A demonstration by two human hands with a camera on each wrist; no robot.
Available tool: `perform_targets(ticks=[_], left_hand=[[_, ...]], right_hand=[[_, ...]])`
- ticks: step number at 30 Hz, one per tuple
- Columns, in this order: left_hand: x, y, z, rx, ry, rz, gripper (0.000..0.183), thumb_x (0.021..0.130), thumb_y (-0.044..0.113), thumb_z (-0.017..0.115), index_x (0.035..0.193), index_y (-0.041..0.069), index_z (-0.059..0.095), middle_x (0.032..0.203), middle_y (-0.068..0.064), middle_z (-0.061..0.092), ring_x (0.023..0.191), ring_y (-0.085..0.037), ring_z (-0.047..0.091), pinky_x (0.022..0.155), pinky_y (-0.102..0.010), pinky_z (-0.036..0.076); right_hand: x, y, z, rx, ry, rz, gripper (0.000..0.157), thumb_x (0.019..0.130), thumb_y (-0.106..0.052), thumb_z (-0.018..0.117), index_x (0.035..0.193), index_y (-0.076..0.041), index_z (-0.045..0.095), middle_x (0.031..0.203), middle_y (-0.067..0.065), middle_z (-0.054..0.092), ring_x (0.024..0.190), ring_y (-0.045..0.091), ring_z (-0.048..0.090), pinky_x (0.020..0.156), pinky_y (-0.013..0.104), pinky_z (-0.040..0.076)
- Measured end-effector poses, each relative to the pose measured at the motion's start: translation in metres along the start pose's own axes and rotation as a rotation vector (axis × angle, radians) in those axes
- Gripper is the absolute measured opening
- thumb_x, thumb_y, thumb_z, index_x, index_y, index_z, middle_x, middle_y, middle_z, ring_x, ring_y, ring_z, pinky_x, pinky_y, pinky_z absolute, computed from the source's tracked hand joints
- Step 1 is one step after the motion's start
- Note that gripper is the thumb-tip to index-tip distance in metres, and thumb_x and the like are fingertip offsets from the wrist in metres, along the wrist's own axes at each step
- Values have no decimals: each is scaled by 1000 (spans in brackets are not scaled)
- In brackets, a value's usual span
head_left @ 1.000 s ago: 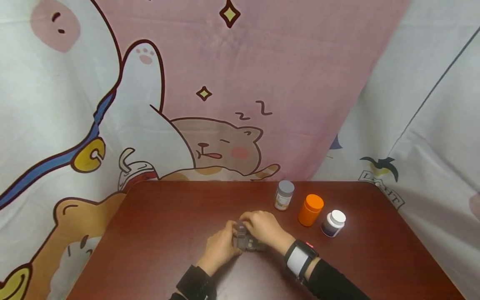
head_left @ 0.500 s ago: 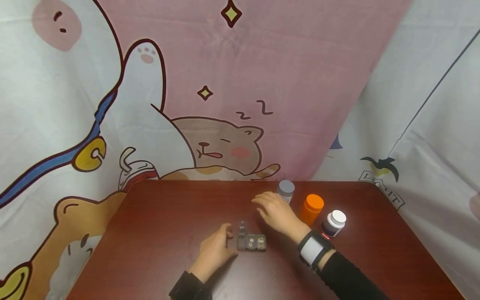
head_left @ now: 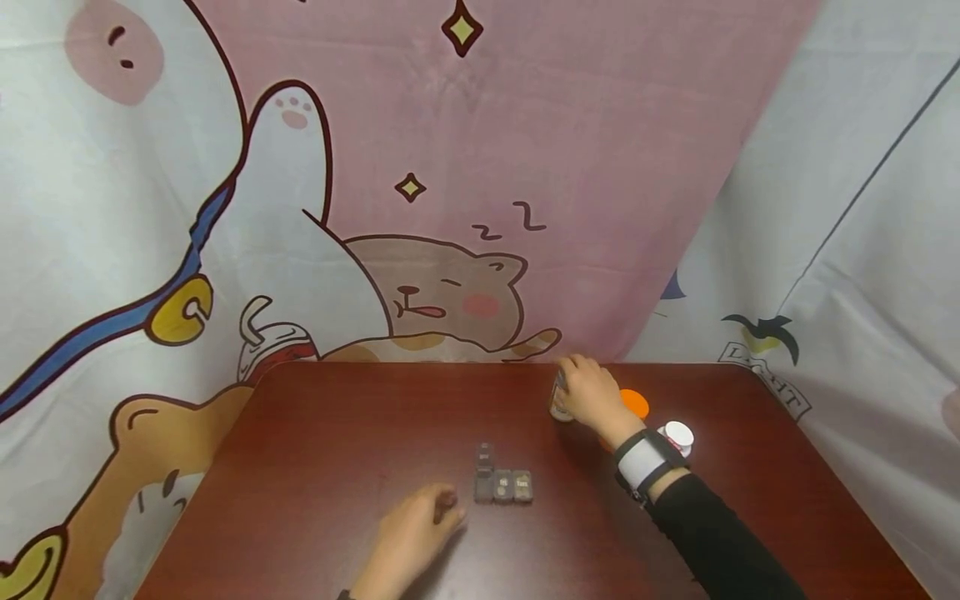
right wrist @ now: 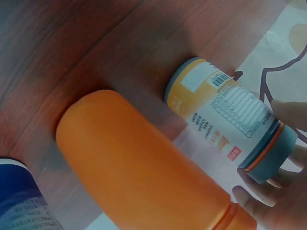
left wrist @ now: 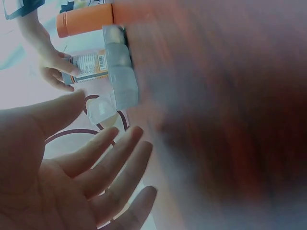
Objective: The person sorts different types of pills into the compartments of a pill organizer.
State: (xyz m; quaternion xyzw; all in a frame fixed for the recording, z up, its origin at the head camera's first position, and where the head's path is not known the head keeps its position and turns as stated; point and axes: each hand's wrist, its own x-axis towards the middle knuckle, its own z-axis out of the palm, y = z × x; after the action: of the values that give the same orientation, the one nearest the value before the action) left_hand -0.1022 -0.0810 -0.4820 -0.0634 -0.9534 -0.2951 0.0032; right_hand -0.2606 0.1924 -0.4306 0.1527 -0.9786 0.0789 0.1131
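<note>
At the far side of the table, my right hand [head_left: 592, 396] grips the grey cap of a labelled pill bottle [right wrist: 220, 110]. Thumb and fingers lie on both sides of that cap in the right wrist view, and the bottle stands upright on the table. A small see-through grey pill organizer [head_left: 504, 487] lies mid-table; its leftmost compartment has the lid [head_left: 484, 456] flipped up, away from me. Left of the organizer is my left hand [head_left: 412, 529], fingers loosely bent and holding nothing. In the left wrist view its fingers spread apart in front of the organizer [left wrist: 123, 79].
An orange bottle [right wrist: 139, 158] stands right beside the gripped one, partly behind my right hand in the head view. Farther right is a white-capped bottle [head_left: 678, 435] with a dark blue label, partly hidden by my wrist. A cartoon-printed cloth [head_left: 450, 275] hangs behind the brown table [head_left: 360, 417].
My right hand has left the pill organizer, moved right and away from me, and taken hold of the grey-capped bottle. My left hand has drawn back from the organizer, toward me.
</note>
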Motion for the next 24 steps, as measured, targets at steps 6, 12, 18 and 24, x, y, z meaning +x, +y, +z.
perform_targets(ticks=[6,12,18,24], left_hand=[[-7,2,0,-67,10,-16,31,89,40,56,105,17,68,94,-2,76,83,-17,66,69,-46,55],[-13,2,1,-131,-16,-10,35,92,44,49,106,18,69,91,5,77,86,-18,67,72,-48,54],[-18,5,4,-187,-21,6,35,90,43,54,111,18,67,99,0,75,88,-18,65,75,-46,55],[-21,10,8,-224,-10,46,39,82,36,65,116,18,62,110,-4,73,99,-25,63,83,-53,53]], right_hand=[[-8,6,6,56,55,-18,52,76,-19,73,123,-3,57,112,21,61,100,36,55,74,54,57],[-27,4,4,64,79,-56,53,75,-23,75,123,-6,60,108,16,62,98,31,55,76,49,56],[-61,-6,-1,54,99,-90,58,75,-32,75,127,-13,58,110,12,63,98,26,56,73,46,58],[-100,-17,-10,73,139,-156,61,71,-34,77,126,-15,59,109,6,64,97,20,58,76,42,59]])
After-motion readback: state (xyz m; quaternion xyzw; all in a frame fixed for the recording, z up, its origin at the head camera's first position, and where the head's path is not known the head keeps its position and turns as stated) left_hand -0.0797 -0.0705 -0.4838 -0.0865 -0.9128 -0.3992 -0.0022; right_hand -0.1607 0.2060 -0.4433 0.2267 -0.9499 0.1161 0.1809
